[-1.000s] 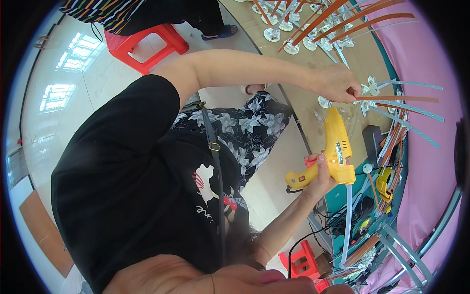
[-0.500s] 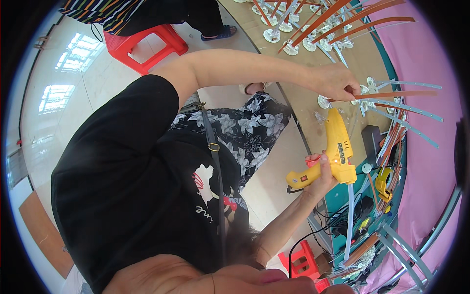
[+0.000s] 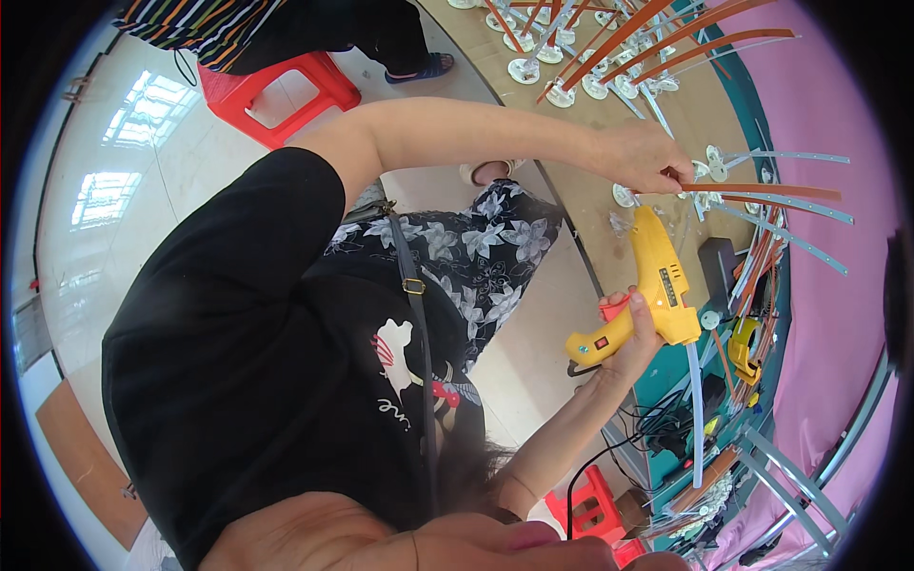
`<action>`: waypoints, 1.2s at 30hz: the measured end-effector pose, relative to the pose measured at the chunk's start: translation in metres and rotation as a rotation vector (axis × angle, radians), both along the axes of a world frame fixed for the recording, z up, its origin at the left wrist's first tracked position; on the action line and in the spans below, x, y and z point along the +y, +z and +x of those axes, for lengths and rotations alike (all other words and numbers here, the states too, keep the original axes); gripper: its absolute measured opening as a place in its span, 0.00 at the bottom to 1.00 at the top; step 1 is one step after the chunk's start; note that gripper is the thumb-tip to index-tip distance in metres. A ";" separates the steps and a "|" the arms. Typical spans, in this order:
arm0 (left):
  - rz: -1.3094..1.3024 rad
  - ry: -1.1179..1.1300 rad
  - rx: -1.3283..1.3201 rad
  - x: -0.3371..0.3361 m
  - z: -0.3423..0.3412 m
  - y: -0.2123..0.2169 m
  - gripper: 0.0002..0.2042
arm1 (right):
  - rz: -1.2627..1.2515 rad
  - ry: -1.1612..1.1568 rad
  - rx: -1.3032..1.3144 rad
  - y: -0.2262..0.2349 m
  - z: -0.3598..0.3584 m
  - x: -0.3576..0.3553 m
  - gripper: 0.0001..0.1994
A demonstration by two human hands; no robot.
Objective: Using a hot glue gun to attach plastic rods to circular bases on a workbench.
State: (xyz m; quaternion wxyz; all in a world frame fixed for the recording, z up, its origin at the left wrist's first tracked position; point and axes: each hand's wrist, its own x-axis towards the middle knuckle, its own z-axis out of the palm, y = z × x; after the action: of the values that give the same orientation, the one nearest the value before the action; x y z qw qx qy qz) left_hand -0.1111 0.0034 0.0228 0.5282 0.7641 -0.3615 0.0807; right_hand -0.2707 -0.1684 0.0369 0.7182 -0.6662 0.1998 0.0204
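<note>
My left hand point(image 3: 651, 160) is closed, its fingertips pinching the near end of a brown strip point(image 3: 762, 190) above the table. Beside that hand lie round white bases point(image 3: 624, 195) and pale dotted strips point(image 3: 800, 207). My right hand point(image 3: 636, 333) is wrapped round the handle of a yellow glue gun point(image 3: 659, 271), with fingers at its red trigger. The gun's nozzle points toward the white base below my left hand, apart from it as far as I can see. A translucent glue stick point(image 3: 696, 419) sticks out of the gun's back.
Several brown strips point(image 3: 657, 48) stand on round white bases at the table's far end. Yellow tape dispenser point(image 3: 745, 352), dark box point(image 3: 716, 266) and black cables point(image 3: 657, 419) lie at the right. Red stools point(image 3: 286, 90) and a person's dark-trousered leg point(image 3: 395, 38) are beyond the table edge.
The glue gun has shifted slightly to the right and tilted, its glue stick swinging right with it. My left hand stays on the strip, with its fingertips drawn a little closer together.
</note>
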 end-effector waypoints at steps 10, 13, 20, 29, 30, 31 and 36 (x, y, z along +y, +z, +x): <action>-0.043 -0.158 0.285 0.006 -0.005 0.002 0.08 | 0.047 0.009 -0.233 -0.001 -0.026 -0.005 0.17; -0.006 -0.106 0.143 0.004 -0.006 0.000 0.09 | 0.054 0.011 -0.238 -0.003 -0.029 -0.006 0.17; 0.079 -0.076 0.071 0.003 -0.005 0.001 0.12 | 0.036 0.009 -0.269 0.002 -0.026 0.008 0.14; 0.099 0.025 0.073 0.016 -0.012 0.007 0.11 | 0.001 0.083 -0.249 -0.005 -0.024 0.010 0.17; 0.100 0.024 0.095 0.017 -0.013 0.008 0.11 | -0.018 0.087 -0.244 -0.005 -0.024 0.011 0.16; 0.100 0.025 0.095 0.018 -0.014 0.009 0.11 | -0.018 0.088 -0.244 -0.004 -0.023 0.013 0.16; 0.087 0.061 0.008 0.020 -0.012 0.003 0.10 | -0.070 0.087 -0.233 -0.009 -0.019 0.015 0.15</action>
State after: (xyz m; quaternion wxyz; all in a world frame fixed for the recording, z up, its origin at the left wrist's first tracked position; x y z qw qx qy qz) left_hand -0.1229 0.0230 0.0263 0.4934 0.7973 -0.3388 0.0781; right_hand -0.2892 -0.1539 0.0280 0.7115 -0.6966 0.0867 -0.0330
